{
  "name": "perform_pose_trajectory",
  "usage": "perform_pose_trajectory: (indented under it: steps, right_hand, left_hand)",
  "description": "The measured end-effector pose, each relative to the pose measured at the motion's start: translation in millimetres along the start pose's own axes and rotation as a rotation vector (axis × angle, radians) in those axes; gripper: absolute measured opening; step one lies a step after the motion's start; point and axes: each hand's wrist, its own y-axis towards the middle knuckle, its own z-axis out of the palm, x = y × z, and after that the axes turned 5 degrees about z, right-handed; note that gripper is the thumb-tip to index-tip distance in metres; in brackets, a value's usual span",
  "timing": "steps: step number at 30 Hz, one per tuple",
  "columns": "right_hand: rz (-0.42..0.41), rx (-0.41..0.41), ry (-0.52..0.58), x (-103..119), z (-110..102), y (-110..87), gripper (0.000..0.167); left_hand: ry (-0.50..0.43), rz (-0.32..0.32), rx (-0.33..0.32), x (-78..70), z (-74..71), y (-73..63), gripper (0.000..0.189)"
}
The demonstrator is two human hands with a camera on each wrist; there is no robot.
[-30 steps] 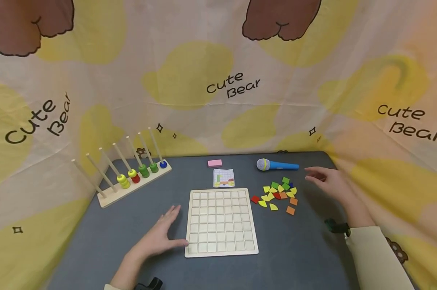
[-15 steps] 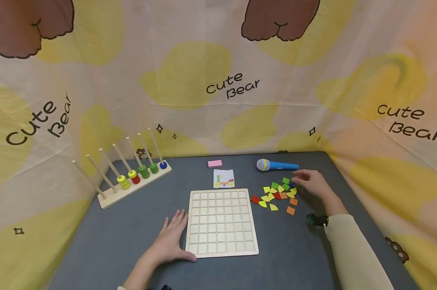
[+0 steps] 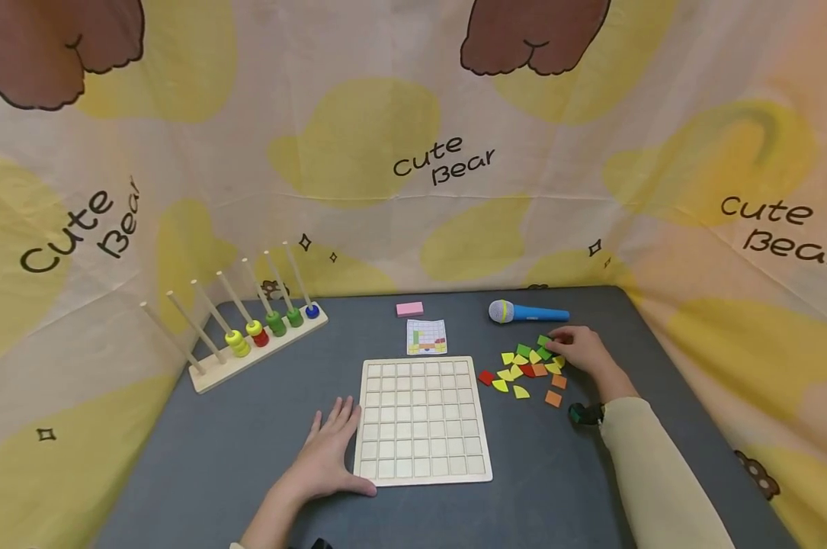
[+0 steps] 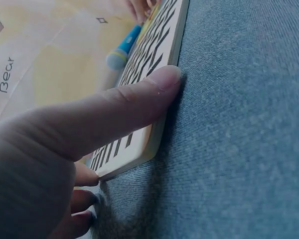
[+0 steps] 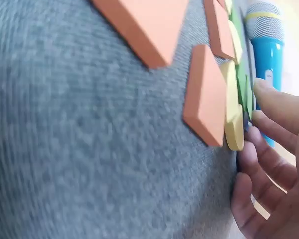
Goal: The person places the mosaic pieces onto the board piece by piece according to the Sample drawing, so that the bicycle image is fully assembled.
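A pale square grid board [image 3: 420, 421] lies flat on the dark table. My left hand [image 3: 325, 457] spreads around its near left corner. In the left wrist view the thumb [image 4: 124, 99] stretches along the front edge, while the other fingers touch the left side. My right hand [image 3: 584, 357] reaches the back right of a loose group of small coloured tiles. Its thumb and index fingertips are parted right at a green tile [image 3: 544, 341]. Orange [image 5: 207, 97] and yellow [image 5: 231, 92] tiles lie close by in the right wrist view. The blue tile is mostly hidden.
A blue toy microphone [image 3: 530, 312] lies behind the tiles. Beyond the board are a printed pattern card [image 3: 426, 337] and a pink block [image 3: 409, 309]. At the left stands a peg rack [image 3: 248, 354] with coloured beads. Patterned cloth [image 3: 358, 229] encloses the table's back and sides.
My right hand has moved left and inward to the tiles. My left hand has shifted right and down, settling against the board's near left corner. The board and tiles stay put.
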Motion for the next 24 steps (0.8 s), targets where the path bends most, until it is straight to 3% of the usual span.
perform_pose_trajectory:
  steps: [6, 16, 24]
  right_hand:
    - [0.005, -0.004, -0.039, 3.1, 4.6, 6.0, 0.042]
    - [0.032, -0.012, 0.029, 2.5, 7.5, 6.2, 0.034]
    - [-0.020, -0.116, 0.089, 2.4, 6.1, 2.4, 0.029]
  left_hand:
    - [-0.007, 0.009, -0.020, 3.3, 1.7, -1.5, 0.141]
    - [-0.022, -0.010, -0.025, 3.8, 2.8, -1.9, 0.142]
    - [-0.031, -0.003, -0.021, 2.7, 1.4, -0.4, 0.142]
